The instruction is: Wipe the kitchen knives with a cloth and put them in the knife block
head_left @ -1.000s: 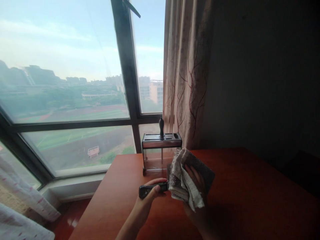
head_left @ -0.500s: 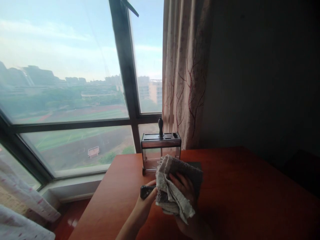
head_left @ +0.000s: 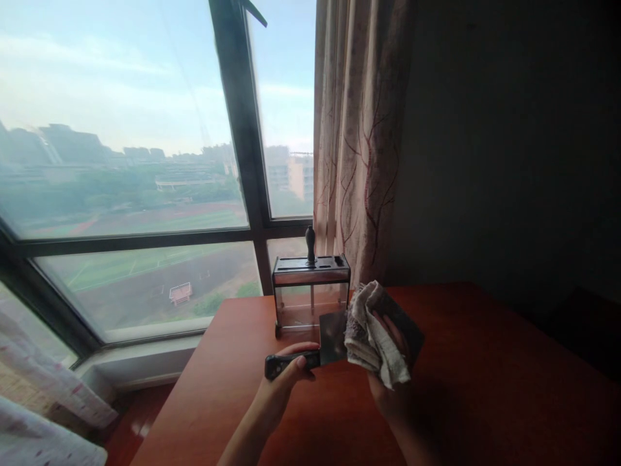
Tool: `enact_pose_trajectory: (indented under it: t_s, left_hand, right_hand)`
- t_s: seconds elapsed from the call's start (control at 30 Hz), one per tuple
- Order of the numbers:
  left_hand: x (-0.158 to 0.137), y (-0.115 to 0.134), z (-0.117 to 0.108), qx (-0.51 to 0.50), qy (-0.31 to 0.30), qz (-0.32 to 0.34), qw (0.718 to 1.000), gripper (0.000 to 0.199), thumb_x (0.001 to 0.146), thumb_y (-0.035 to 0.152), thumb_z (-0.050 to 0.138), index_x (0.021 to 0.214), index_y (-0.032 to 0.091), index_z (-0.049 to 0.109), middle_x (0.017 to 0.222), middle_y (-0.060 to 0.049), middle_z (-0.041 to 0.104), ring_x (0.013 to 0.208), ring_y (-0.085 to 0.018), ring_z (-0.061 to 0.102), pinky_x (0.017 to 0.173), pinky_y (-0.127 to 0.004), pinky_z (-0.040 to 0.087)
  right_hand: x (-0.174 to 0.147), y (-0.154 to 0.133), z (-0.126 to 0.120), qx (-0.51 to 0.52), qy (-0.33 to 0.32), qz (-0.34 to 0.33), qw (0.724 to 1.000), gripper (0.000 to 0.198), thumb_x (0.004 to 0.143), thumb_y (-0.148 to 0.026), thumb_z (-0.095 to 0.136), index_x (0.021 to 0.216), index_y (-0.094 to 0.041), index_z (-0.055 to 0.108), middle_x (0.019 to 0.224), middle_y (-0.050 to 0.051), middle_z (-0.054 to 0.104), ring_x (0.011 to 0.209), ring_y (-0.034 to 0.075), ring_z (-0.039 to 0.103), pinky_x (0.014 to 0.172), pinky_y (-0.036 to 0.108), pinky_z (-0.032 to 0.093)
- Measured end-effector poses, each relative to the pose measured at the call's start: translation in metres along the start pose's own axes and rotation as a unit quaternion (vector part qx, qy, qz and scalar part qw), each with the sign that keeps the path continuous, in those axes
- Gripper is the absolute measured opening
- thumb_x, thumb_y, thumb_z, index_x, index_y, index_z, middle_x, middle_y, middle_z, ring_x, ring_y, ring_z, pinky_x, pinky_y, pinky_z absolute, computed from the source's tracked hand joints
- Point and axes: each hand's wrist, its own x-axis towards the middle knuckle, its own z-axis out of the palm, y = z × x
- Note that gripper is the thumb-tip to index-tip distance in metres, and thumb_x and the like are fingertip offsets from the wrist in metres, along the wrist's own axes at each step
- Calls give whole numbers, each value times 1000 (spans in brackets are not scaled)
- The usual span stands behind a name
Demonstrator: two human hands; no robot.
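My left hand (head_left: 286, 367) is closed round the black handle of a cleaver (head_left: 332, 338), whose broad dark blade points right above the table. A crumpled grey cloth (head_left: 373, 336) is wrapped over the middle of the blade, and the blade's far end shows beyond it. My right hand (head_left: 392, 340) grips the cloth against the blade, its fingers partly covered by the folds. Just behind the cleaver stands a clear-sided knife block (head_left: 311, 275) with a dark-handled tool (head_left: 310, 244) upright in its top.
The reddish wooden table (head_left: 218, 382) reaches to the window (head_left: 130, 194) on the left. A patterned curtain (head_left: 361, 142) hangs behind the knife block. Another light curtain (head_left: 43, 421) is at the lower left, and a dark wall (head_left: 504, 142) stands at the right.
My right hand and the cloth have slid right along the blade, away from the handle, baring the part of the blade near my left hand. The left hand has moved slightly left.
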Motion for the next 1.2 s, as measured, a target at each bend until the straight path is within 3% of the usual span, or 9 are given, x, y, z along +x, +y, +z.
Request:
enact_pose_trajectory:
  t_s: [0.13, 0.27, 0.5, 0.7, 0.77, 0.87, 1.03, 1.2]
  left_hand:
    - [0, 0, 0, -27, 5, -2, 1000, 31, 75, 36, 69, 98, 16, 73, 98, -12, 69, 86, -25, 60, 66, -30, 48]
    - [0, 1, 0, -34, 11, -7, 999, 31, 75, 36, 69, 98, 16, 73, 97, -13, 69, 88, -25, 60, 65, -30, 48]
    - [1, 2, 1, -38, 23, -15, 999, 34, 74, 38, 70, 100, 17, 72, 96, -12, 70, 88, -26, 61, 67, -31, 49]
    - [3, -4, 6, -79, 20, -32, 996, 50, 74, 44, 69, 117, 18, 65, 106, -15, 71, 96, -29, 64, 78, -37, 48]
    - [3, -6, 8, -93, 23, -30, 995, 53, 74, 47, 69, 118, 18, 65, 107, -13, 71, 101, -31, 63, 86, -40, 47]
    - [0, -8, 8, -90, 29, -46, 994, 54, 71, 51, 70, 115, 19, 66, 102, -10, 73, 105, -32, 61, 91, -40, 45]
    - [-1, -15, 6, -29, 23, -46, 998, 53, 72, 53, 69, 110, 16, 69, 99, -11, 74, 106, -33, 61, 93, -42, 45]
    - [-1, -21, 8, 10, -8, -43, 999, 51, 68, 48, 74, 106, 14, 71, 97, -13, 74, 102, -33, 63, 93, -44, 45]
  right_hand:
    - [4, 1, -1, 43, 59, 68, 995, 55, 87, -26, 51, 140, -23, 37, 139, 13, 41, 132, 34, 35, 106, 60, 31]
    - [1, -1, 3, 64, 71, 105, 990, 56, 89, -28, 51, 142, -25, 34, 141, 13, 39, 131, 36, 35, 105, 62, 31]
    - [-5, -13, 8, -43, 34, 30, 998, 55, 91, -25, 45, 144, -25, 31, 145, 12, 39, 134, 37, 31, 107, 62, 26]
    - [-12, -38, 18, -76, -81, -73, 991, 67, 83, -20, 46, 147, -20, 26, 147, 10, 38, 135, 37, 30, 106, 61, 26]
    - [-17, -43, 26, -76, -104, -124, 984, 69, 79, -21, 48, 146, -18, 29, 147, 9, 39, 135, 36, 30, 106, 58, 26]
    - [-22, -44, 36, -82, -82, -212, 970, 68, 77, -19, 48, 144, -20, 33, 144, 6, 45, 134, 33, 33, 108, 53, 25]
    - [-17, -45, 28, -65, -110, -157, 979, 67, 77, -25, 49, 142, -22, 35, 142, 5, 47, 132, 34, 36, 105, 53, 30]
    - [-6, -48, 13, -38, -90, -122, 988, 65, 77, -27, 51, 140, -23, 38, 139, 5, 50, 130, 34, 38, 106, 52, 30]
